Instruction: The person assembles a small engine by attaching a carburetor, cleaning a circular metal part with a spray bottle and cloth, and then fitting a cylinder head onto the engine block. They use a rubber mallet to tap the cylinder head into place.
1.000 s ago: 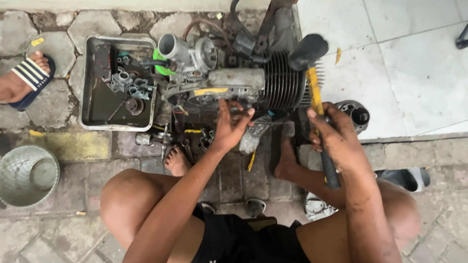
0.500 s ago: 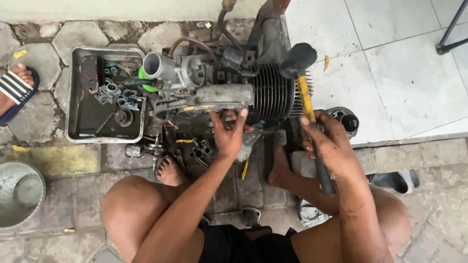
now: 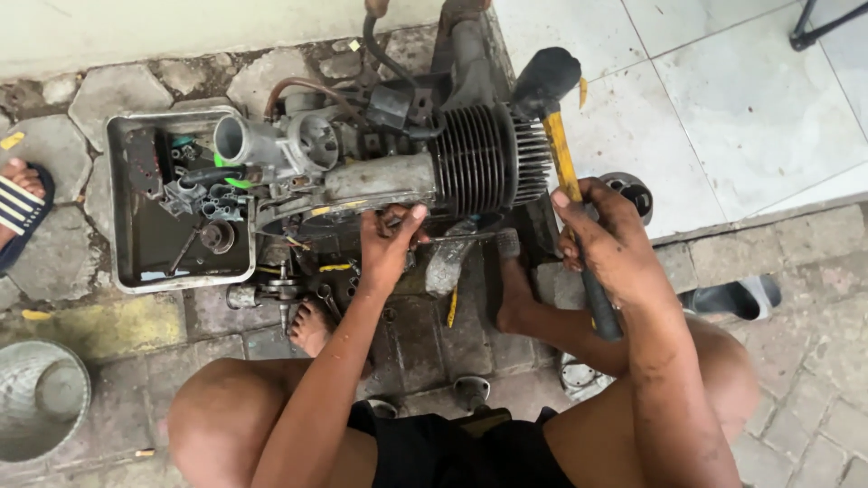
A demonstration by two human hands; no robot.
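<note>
Moved: since half a second ago the mallet head has swung a little nearer the engine's fins, and the left hand sits in much the same spot on the casing.
Right hand: right hand (image 3: 608,237) at about 3 o'clock of the scene, fingers wrapped shut round the yellow handle of a black-headed mallet (image 3: 546,77) — gripped near mid-handle, which likely gives short, controlled taps.
Mallet head: up at 1 o'clock, just beside the finned cylinder (image 3: 484,158), apparently apart from it.
Left hand: left hand (image 3: 389,242) at centre, fingers curled down on a small part at the lower edge of the engine (image 3: 380,176); whether they pinch it shut I cannot tell — the hand seems to steady the piece.
Engine: lies on its side on the paving, cylinder toward 2 o'clock, carburettor toward 10 o'clock.
Feet: one bare foot (image 3: 508,289) is pressed against the engine's underside, probably bracing it.
Tray: metal tray (image 3: 122,212) at 9 o'clock, holding loose small parts within reach.
Bucket: grey bucket (image 3: 36,398) at 7 o'clock.
Other person: a sandalled foot (image 3: 20,203) at the 9 o'clock edge.
</note>
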